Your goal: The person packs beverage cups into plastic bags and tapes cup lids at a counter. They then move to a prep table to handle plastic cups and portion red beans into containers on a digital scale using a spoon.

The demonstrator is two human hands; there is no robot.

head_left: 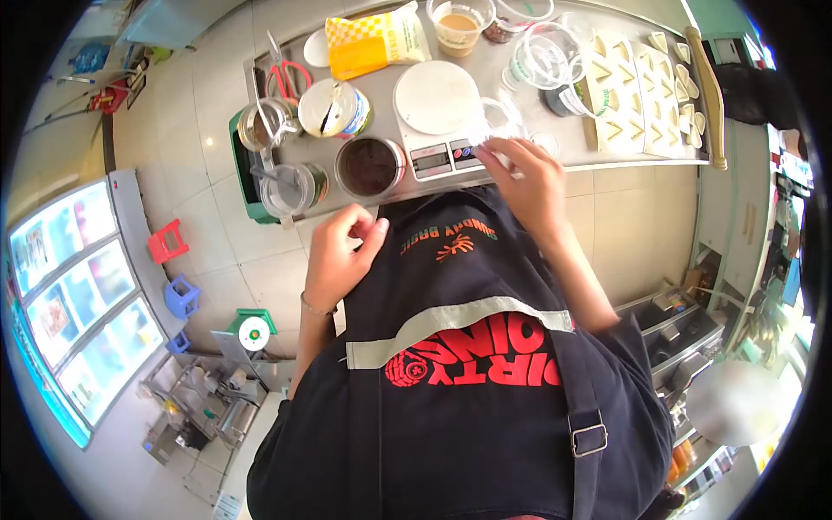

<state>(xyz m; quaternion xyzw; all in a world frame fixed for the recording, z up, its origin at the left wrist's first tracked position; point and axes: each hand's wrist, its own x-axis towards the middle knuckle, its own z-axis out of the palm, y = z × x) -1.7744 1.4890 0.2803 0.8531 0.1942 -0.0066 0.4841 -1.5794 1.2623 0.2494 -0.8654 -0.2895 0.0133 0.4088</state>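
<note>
My right hand (530, 184) reaches to the front right corner of a white kitchen scale (436, 100), its fingertips at the button panel. The fingers are partly stretched and I see nothing held in them. On the scale the round plate (436, 97) bears nothing; the display's reading is too small to make out. My left hand (341, 251) hovers in front of the table edge, fingers curled in toward the thumb, with nothing visible in it. Closest to it stands a round tub (370, 167) with dark brown contents. A clear container (290, 189) with a utensil in it is further left.
The metal table (572, 154) also carries an opened can (333, 109), red-handled scissors (287, 80), a yellow-and-white packet (377, 43), a cup of light brown liquid (456, 26), clear plastic cups (544, 59) and a cream tray of wedge-shaped moulds (617, 91). Stools (168, 241) stand on the floor.
</note>
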